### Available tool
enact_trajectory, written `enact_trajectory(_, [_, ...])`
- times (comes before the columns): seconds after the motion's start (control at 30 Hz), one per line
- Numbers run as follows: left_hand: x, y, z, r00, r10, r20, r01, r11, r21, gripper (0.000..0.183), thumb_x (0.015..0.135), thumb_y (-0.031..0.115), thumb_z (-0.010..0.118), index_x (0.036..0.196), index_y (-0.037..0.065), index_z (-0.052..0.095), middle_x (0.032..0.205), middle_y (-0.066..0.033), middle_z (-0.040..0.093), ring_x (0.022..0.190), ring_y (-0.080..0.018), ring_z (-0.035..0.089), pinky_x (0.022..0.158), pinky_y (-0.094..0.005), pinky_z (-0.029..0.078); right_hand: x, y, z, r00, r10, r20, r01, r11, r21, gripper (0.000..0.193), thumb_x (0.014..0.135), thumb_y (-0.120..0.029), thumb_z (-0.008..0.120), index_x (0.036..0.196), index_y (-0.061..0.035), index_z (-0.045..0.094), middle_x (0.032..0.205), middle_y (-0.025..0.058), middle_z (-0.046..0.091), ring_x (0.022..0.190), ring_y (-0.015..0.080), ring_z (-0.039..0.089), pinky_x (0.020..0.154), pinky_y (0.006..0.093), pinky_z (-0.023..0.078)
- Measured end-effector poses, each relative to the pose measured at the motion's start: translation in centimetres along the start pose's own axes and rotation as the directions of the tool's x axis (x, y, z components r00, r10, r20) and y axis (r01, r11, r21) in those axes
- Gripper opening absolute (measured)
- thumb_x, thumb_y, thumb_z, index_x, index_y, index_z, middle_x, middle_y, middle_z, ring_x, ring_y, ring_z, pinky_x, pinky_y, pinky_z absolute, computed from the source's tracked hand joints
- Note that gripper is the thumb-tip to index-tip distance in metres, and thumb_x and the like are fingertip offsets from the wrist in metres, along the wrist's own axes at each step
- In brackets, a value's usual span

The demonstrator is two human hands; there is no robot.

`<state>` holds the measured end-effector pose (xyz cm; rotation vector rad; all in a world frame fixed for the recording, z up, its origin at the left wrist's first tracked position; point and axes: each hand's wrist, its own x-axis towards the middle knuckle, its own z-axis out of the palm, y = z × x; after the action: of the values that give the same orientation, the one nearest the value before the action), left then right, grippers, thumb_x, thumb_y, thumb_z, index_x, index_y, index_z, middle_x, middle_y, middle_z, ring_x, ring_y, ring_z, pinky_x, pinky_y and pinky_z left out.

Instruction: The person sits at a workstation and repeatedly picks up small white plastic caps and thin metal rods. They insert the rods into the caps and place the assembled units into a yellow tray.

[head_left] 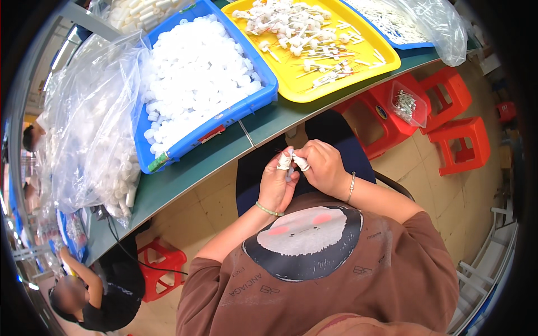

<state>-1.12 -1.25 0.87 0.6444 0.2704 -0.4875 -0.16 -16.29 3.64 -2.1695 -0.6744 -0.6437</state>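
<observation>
My left hand (pixel 274 187) and my right hand (pixel 325 168) meet in front of my chest, just off the table's near edge. White wrapping covers a finger or thumb on each. In the left fingers is a small whitish plastic part (pixel 290 176), mostly hidden by the grip. Pressed against the left fingertips, the right thumb and fingers pinch together; what they grip is too small to make out. A thin dark red wire seems to stick out by the left fingertips. Beyond the hands, a blue bin (pixel 265 96) holds many white plastic caps.
A yellow tray (pixel 297 92) of white wired parts stands on the green table (pixel 185 182), beside a blue tray (pixel 412 45). Plastic bags (pixel 92 117) lie left. Red stools (pixel 462 147) stand right, one bearing a clear box (pixel 408 103). Another person (pixel 109 302) works at lower left.
</observation>
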Motion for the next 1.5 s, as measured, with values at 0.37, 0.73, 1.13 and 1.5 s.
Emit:
enact_trajectory(0.37, [0.2, 1.3, -0.1, 0.991, -0.092, 0.098, 0.099, 0.992, -0.074, 0.032, 0.094, 0.034, 0.057, 0.111, 0.007, 0.058, 0.103, -0.0036, 0.061, 0.096, -0.0146, 0.060, 0.079, -0.0256, 0.052, 0.3, -0.5, -2.4, 0.908, 0.406, 0.103, -0.411, 0.817, 0.406, 0.029, 0.090, -0.010, 0.055, 0.117, -0.0023, 0.047, 0.090, 0.0113, 0.060, 0.077, 0.0234, 0.060, 0.070, 0.0318, 0.049])
enact_trajectory(0.73, [1.0, -0.4, -0.8, 0.974, -0.121, 0.190, 0.156, 0.971, -0.182, 0.034, 0.099, 0.033, 0.048, 0.115, 0.005, 0.056, 0.125, -0.0109, 0.056, 0.120, -0.0226, 0.049, 0.109, -0.0407, 0.037, 0.0, -0.4, -1.6, 0.941, 0.295, 0.167, -0.287, 0.955, -0.066, 0.012, 0.073, -0.016, 0.069, 0.083, -0.0100, 0.068, 0.083, 0.0093, 0.060, 0.081, 0.0284, 0.060, 0.070, 0.0400, 0.050])
enact_trajectory(1.13, [0.5, -0.8, -1.5, 0.967, -0.223, 0.123, 0.235, 0.967, -0.099, 0.031, 0.095, 0.036, 0.053, 0.110, 0.009, 0.060, 0.115, -0.0050, 0.061, 0.110, -0.0181, 0.055, 0.104, -0.0355, 0.041, -0.7, 1.1, -0.9, 0.762, 0.457, 0.459, -0.448, 0.884, -0.135, 0.018, 0.070, -0.014, 0.067, 0.085, -0.0037, 0.069, 0.084, 0.0131, 0.062, 0.082, 0.0319, 0.063, 0.072, 0.0413, 0.051])
enact_trajectory(1.5, [0.0, 0.7, -0.2, 0.988, -0.051, 0.144, 0.053, 0.999, -0.007, 0.030, 0.096, 0.032, 0.054, 0.116, 0.010, 0.056, 0.119, -0.0053, 0.059, 0.114, -0.0179, 0.056, 0.101, -0.0343, 0.046, 0.3, 0.7, -4.1, 0.829, 0.459, 0.321, -0.555, 0.751, 0.358, 0.017, 0.081, -0.010, 0.066, 0.095, -0.0028, 0.061, 0.079, 0.0111, 0.063, 0.071, 0.0235, 0.063, 0.063, 0.0327, 0.051])
